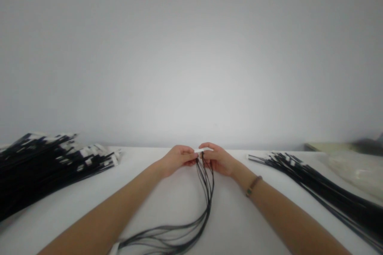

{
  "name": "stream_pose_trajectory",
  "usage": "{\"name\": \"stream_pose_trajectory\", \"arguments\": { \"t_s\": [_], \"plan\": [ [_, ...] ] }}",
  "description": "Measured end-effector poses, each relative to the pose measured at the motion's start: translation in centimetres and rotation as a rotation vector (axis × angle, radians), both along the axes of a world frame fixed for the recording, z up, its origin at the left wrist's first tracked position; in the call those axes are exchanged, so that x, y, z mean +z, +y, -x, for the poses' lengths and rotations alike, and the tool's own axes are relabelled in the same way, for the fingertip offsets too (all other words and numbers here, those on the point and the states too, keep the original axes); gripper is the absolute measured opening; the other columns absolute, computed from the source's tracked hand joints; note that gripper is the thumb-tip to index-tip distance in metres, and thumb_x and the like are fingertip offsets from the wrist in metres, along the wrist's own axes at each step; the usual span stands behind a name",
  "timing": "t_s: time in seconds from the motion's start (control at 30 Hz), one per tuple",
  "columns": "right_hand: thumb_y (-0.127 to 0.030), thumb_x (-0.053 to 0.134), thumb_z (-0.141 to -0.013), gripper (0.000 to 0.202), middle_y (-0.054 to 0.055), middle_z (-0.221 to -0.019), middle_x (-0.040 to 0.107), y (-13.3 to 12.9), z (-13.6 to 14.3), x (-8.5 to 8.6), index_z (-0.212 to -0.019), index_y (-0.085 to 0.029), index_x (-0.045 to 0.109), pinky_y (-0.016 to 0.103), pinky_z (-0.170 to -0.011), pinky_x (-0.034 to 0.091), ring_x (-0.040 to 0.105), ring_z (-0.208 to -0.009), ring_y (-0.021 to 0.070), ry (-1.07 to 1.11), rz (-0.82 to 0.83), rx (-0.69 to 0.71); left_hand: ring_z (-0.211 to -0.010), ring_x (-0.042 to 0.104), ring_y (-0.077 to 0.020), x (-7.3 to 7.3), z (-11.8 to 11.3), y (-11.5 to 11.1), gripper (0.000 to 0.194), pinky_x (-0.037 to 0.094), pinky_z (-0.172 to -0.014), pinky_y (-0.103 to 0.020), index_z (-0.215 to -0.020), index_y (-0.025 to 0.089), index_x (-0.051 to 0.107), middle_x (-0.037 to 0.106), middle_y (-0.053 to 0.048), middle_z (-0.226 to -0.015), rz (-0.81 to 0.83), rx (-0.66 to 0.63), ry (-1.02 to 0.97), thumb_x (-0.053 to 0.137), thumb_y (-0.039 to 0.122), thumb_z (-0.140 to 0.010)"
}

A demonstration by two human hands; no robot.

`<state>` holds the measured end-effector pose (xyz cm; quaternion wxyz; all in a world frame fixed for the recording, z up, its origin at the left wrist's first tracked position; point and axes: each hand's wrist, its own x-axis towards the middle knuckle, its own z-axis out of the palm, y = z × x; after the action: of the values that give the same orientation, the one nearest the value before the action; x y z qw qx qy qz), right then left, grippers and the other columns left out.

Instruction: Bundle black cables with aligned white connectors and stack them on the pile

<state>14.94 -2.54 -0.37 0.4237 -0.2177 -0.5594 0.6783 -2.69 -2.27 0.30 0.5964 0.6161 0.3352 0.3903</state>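
Observation:
In the middle of the head view, my left hand (181,157) and my right hand (218,159) almost meet above the table. Between their fingertips is a small white connector (198,151), pinched from both sides. Thin black wires (208,203) hang from it and curve down to the lower left. A white piece (114,248) sits at their other end, beside my left forearm. Near the right fingers, some wires come up close to the connector; how they join it is too blurred to tell. My right wrist wears a bracelet (253,186).
A large pile of black cables (36,171) with white ends lies on the left of the white table (236,223). A smaller cable bundle (323,185) lies to the right. Beyond it is a clear plastic bag (359,169). A plain wall (191,55) rises behind.

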Motion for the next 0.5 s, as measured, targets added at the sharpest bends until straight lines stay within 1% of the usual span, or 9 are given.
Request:
{"name": "stream_pose_trajectory", "arguments": {
  "t_s": [0.13, 0.3, 0.37, 0.5],
  "plan": [
    [-0.014, 0.063, -0.057, 0.031, -0.005, -0.053, 0.049, 0.05, 0.21, -0.14, -0.087, -0.017, 0.055, 0.021, -0.046, 0.029, 0.039, -0.046, 0.0066, 0.011, -0.051, -0.038, -0.058, 0.05, -0.0095, -0.13, 0.05, 0.06, 0.028, 0.039, -0.062, -0.025, -0.07, 0.009, 0.059, 0.056, -0.004, -0.064, -0.015, -0.008, 0.005, 0.065, 0.034, -0.06],
    [-0.018, 0.065, -0.057, 0.027, -0.003, -0.055, 0.052, 0.49, 0.32, -0.44, -0.083, -0.016, 0.057, 0.021, -0.046, 0.03, 0.042, -0.046, 0.0068, 0.002, -0.026, -0.095, -0.056, 0.049, -0.0085, -0.05, 0.09, 0.07, 0.026, 0.038, -0.06, -0.024, -0.067, 0.009, 0.06, 0.055, -0.004, -0.062, -0.002, 0.002, -0.013, 0.065, 0.033, -0.06],
    [-0.02, 0.066, -0.057, 0.027, -0.002, -0.059, 0.055, 0.66, 0.33, -0.55, -0.082, -0.016, 0.057, 0.021, -0.048, 0.032, 0.045, -0.05, 0.0076, 0.011, -0.009, -0.12, -0.059, 0.049, -0.0085, 0.02, 0.18, 0.08, 0.024, 0.038, -0.061, -0.023, -0.069, 0.009, 0.061, 0.056, -0.004, -0.065, 0.02, -0.004, -0.063, 0.065, 0.031, -0.061],
    [-0.017, 0.07, -0.053, 0.032, 0.0, -0.07, 0.059, 0.65, 0.45, -0.39, -0.084, -0.017, 0.059, 0.022, -0.057, 0.037, 0.051, -0.062, 0.0096, 0.052, 0.042, -0.147, -0.07, 0.052, -0.0105, 0.07, 0.37, 0.11, 0.022, 0.038, -0.069, -0.025, -0.077, 0.01, 0.063, 0.059, -0.008, -0.078, 0.086, -0.068, -0.162, 0.063, 0.028, -0.065]
  ]
}}
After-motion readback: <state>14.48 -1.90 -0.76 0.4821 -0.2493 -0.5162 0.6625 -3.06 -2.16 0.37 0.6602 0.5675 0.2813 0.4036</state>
